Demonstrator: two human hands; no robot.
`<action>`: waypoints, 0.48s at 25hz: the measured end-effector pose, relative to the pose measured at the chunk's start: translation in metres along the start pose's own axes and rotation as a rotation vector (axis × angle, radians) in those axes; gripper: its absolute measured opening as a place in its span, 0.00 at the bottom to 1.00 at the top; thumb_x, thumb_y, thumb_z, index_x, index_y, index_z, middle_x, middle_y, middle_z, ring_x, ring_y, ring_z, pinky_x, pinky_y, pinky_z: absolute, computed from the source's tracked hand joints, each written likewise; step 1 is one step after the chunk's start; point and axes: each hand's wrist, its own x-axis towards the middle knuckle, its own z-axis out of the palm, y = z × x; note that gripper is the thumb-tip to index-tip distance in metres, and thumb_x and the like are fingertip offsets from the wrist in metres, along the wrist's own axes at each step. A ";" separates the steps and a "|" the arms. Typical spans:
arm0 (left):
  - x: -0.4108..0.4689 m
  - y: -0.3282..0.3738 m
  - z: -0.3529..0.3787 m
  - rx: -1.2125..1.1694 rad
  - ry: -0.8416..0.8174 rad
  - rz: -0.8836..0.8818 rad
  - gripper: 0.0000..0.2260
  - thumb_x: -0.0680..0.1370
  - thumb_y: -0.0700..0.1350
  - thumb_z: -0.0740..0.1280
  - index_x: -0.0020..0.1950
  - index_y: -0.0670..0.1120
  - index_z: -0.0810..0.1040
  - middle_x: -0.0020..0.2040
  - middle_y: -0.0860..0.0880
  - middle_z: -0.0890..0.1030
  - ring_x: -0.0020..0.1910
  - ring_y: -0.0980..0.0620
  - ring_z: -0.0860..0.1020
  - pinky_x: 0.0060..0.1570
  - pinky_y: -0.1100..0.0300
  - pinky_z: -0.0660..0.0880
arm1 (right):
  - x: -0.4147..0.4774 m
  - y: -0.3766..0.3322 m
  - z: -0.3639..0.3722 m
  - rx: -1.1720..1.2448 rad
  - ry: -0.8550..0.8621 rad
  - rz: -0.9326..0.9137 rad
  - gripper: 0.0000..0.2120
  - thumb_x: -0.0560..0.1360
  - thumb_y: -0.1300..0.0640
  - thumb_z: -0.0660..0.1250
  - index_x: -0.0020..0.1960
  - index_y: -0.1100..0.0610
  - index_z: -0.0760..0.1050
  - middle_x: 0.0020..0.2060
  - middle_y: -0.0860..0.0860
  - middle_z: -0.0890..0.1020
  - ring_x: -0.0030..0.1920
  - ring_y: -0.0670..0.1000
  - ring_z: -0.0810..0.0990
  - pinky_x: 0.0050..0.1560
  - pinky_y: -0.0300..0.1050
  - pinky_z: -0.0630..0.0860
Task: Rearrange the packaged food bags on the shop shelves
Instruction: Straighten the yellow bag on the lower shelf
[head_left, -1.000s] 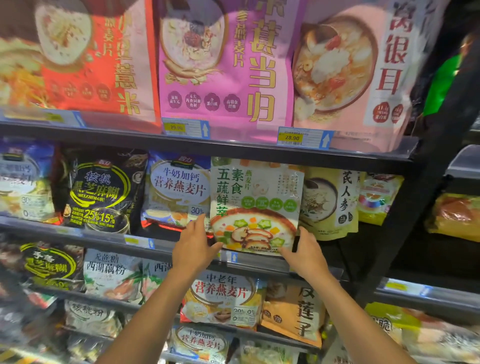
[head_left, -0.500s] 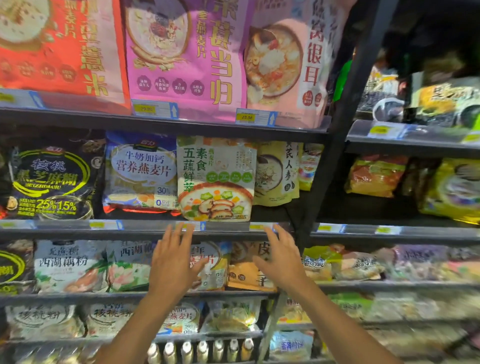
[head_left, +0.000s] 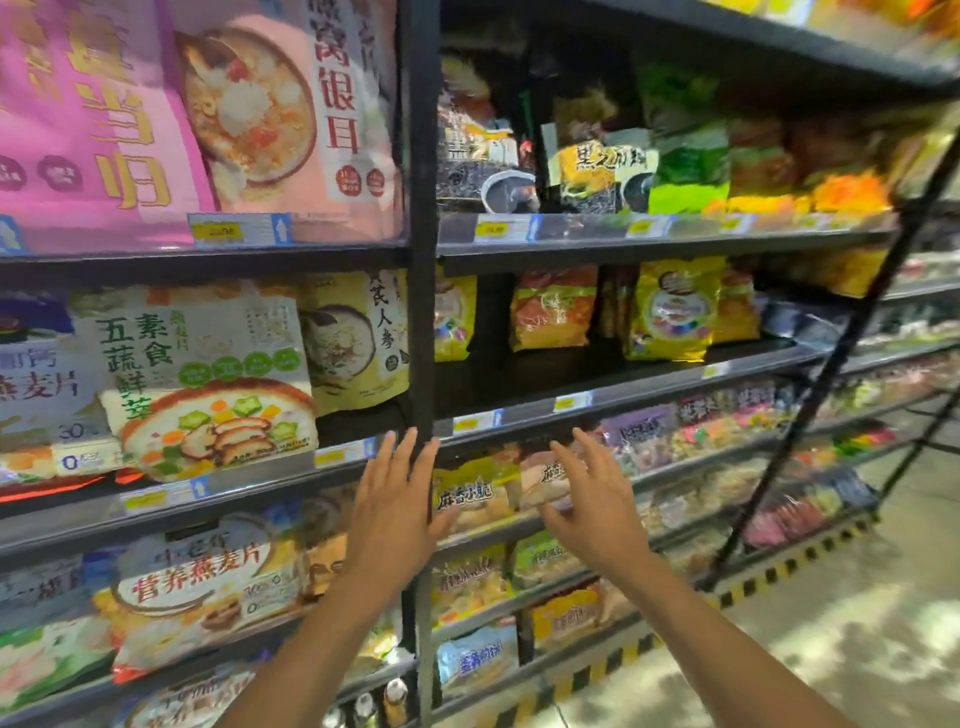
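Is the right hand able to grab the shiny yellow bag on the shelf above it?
Probably yes. The right hand is open and empty, and the yellow bag stands at the shelf's front with nothing before it.

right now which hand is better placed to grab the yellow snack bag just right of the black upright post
Right, probably. The right hand is open and already in front of that bay, beside the yellow snack bag. The left hand, also open, sits over the black upright post.
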 end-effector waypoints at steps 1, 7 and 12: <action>0.014 0.023 0.009 -0.005 0.001 0.032 0.40 0.78 0.68 0.65 0.85 0.52 0.55 0.86 0.48 0.55 0.85 0.44 0.49 0.82 0.44 0.55 | 0.001 0.025 -0.008 -0.014 0.019 0.016 0.35 0.75 0.40 0.70 0.78 0.50 0.67 0.80 0.56 0.64 0.80 0.60 0.62 0.75 0.65 0.68; 0.097 0.167 0.064 -0.042 0.008 0.151 0.40 0.78 0.67 0.66 0.85 0.52 0.57 0.86 0.47 0.55 0.85 0.43 0.49 0.81 0.43 0.57 | 0.027 0.185 -0.058 -0.080 0.122 0.096 0.34 0.76 0.38 0.67 0.77 0.52 0.69 0.79 0.58 0.66 0.79 0.62 0.65 0.73 0.63 0.70; 0.167 0.275 0.100 -0.107 0.012 0.211 0.39 0.79 0.67 0.64 0.85 0.54 0.54 0.86 0.49 0.51 0.86 0.45 0.45 0.82 0.44 0.52 | 0.060 0.302 -0.099 -0.131 0.152 0.134 0.37 0.76 0.39 0.69 0.80 0.52 0.66 0.80 0.57 0.64 0.80 0.61 0.62 0.76 0.63 0.67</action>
